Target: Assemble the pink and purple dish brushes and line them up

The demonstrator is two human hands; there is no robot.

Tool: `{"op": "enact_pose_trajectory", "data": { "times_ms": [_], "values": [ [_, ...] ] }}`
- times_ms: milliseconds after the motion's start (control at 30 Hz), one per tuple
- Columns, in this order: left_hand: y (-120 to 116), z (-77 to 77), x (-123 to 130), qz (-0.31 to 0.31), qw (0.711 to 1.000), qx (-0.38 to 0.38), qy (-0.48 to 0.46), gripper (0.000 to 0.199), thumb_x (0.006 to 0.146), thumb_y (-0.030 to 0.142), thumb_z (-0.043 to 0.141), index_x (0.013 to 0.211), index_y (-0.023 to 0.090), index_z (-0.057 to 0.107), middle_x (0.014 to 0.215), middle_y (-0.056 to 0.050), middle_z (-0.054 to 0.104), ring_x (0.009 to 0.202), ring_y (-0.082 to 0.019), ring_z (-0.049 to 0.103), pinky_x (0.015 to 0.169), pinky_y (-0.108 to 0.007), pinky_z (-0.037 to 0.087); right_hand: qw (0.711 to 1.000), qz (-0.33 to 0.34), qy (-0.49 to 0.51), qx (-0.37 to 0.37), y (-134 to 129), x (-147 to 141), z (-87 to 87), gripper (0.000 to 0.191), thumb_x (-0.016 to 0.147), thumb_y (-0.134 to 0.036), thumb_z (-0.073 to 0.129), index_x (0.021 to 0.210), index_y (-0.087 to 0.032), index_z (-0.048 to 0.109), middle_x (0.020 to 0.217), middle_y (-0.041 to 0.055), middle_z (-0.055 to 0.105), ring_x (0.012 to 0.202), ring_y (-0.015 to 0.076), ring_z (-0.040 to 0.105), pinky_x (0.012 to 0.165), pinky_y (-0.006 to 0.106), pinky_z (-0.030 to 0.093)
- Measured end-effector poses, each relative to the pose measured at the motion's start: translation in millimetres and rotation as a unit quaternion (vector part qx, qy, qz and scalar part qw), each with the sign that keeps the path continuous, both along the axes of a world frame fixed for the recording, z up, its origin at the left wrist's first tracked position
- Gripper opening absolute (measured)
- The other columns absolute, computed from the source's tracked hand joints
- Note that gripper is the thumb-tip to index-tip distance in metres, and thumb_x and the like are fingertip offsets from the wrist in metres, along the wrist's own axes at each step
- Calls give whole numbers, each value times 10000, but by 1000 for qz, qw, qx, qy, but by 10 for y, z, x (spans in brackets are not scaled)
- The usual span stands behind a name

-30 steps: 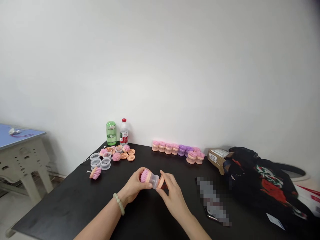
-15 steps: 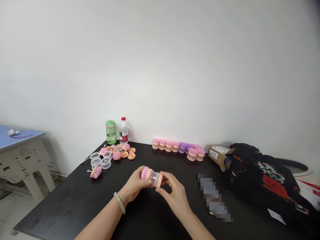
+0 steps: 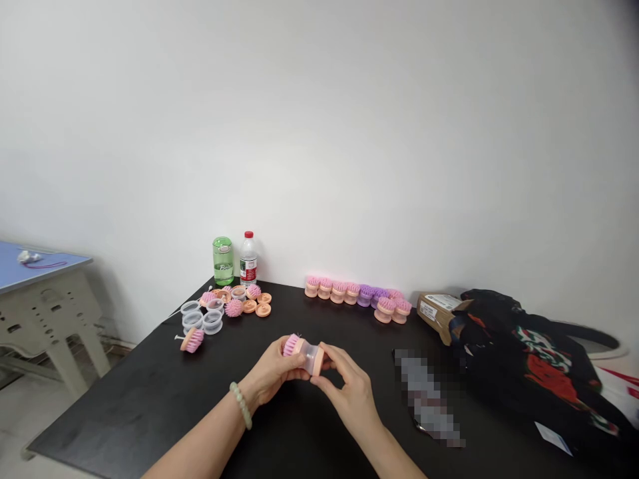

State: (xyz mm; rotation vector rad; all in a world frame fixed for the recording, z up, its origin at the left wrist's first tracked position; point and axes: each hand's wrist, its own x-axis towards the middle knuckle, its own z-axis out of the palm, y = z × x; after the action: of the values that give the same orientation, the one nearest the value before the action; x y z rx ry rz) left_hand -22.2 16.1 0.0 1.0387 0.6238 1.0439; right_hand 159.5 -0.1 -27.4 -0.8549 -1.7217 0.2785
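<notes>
Between my two hands, above the black table, lies a scrub brush (image 3: 310, 356) on its side, with pink bristles, a clear waisted body and a peach base. My left hand (image 3: 274, 366) wraps round the bristle end and body. The fingers and thumb of my right hand (image 3: 347, 386) grip the peach base at the other end. To the left lie loose parts: clear rings (image 3: 212, 322), peach caps (image 3: 263, 310) and pink bristle heads (image 3: 233, 307). One bristle head with a white stem (image 3: 192, 340) lies nearest my left arm.
Whole pink and purple brushes (image 3: 338, 293) stand in a row near the wall. A green bottle (image 3: 223, 263) and a red-capped bottle (image 3: 248, 263) stand back left. On the right are a cardboard box (image 3: 439, 314), a black bag (image 3: 519, 359) and a blurred-out item (image 3: 428, 396).
My left thumb has shifted along the clear body of the brush. The right hand keeps its grip on the base, and the view has tilted slightly.
</notes>
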Motion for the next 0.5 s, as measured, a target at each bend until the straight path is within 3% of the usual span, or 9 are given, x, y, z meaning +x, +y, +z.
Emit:
{"op": "enact_pose_trajectory", "data": {
  "times_ms": [100,233,367,500],
  "values": [
    [-4,-3,6,-14,1000,-7,3,474,669,403,851,959,108,619,908,-118,701,829,-224,695,727,-323,550,1000,-3,-7,24,-12,-7,11,366,860,-318,699,1214,-242,640,1072,90,700,766,200,705,721,344,628],
    [-3,-10,8,-25,999,-18,15,461,694,419,830,957,86,650,875,-118,707,727,-164,671,655,-251,528,998,-5,-27,55,-41,-9,46,385,868,-287,691,1244,-251,620,1078,92,698,802,213,698,723,354,627],
    [2,-16,9,-37,998,-40,29,448,692,462,819,886,87,669,760,-71,679,581,-93,606,564,-193,488,994,-15,-60,89,-65,4,93,395,881,-237,666,1271,-250,608,1090,102,701,939,257,685,794,404,617],
    [-1,-12,10,-46,997,-55,40,495,655,535,818,819,95,662,677,-49,646,532,-88,586,528,-188,474,988,1,-88,130,-73,19,148,400,888,-130,616,1271,-248,610,1121,106,703,1028,275,665,857,448,600]
  ]
}}
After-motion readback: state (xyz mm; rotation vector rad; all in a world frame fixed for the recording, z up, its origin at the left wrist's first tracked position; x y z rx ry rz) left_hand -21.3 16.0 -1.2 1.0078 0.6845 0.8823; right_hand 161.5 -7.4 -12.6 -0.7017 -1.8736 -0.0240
